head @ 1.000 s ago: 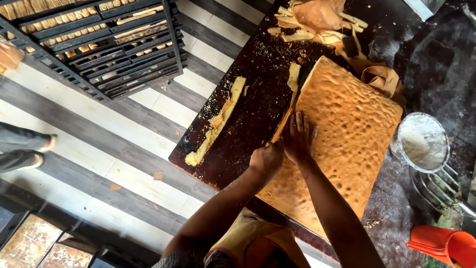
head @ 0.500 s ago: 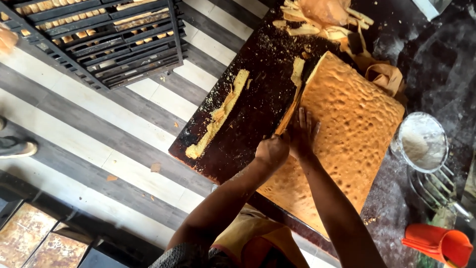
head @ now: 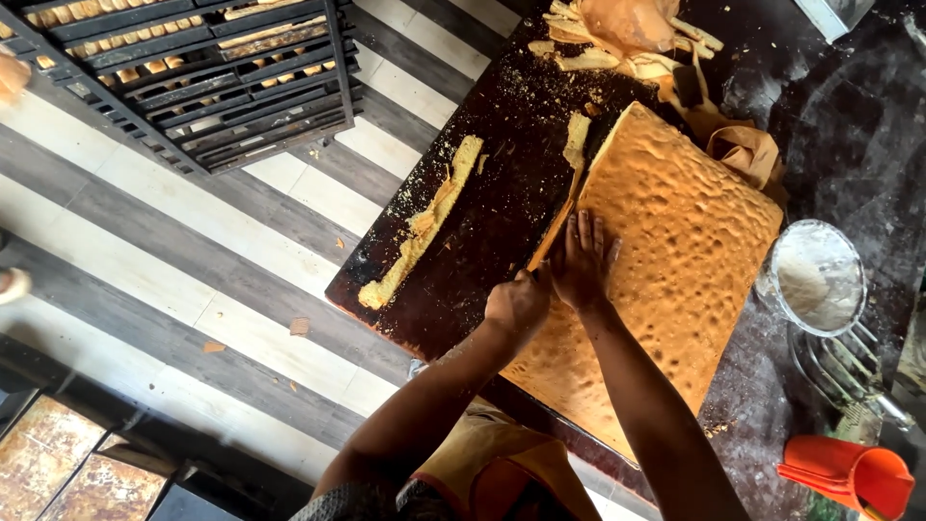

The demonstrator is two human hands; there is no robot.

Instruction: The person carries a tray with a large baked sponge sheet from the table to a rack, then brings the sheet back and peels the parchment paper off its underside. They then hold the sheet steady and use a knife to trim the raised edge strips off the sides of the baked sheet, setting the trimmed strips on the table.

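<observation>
Left hand point(head: 518, 301) is clenched around a knife point(head: 552, 234), its blade laid along the left edge of the big golden sheet cake point(head: 666, 280), and the right hand point(head: 579, 262) presses flat on that cake, fingers point(head: 585, 232) spread, just beside the blade. One long trimmed strip point(head: 420, 227) already lies well left of the fingers on the dark tabletop point(head: 502, 145); a second strip point(head: 576, 145), probably half-freed, sits beyond the blade tip. One heap of offcuts point(head: 617, 34) farther ahead. Three edges look untrimmed.

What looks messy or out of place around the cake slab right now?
Crumbs are scattered over the dark board, and a few bits lie on the striped floor. A cut edge strip lies crooked beside the cake slab.
</observation>
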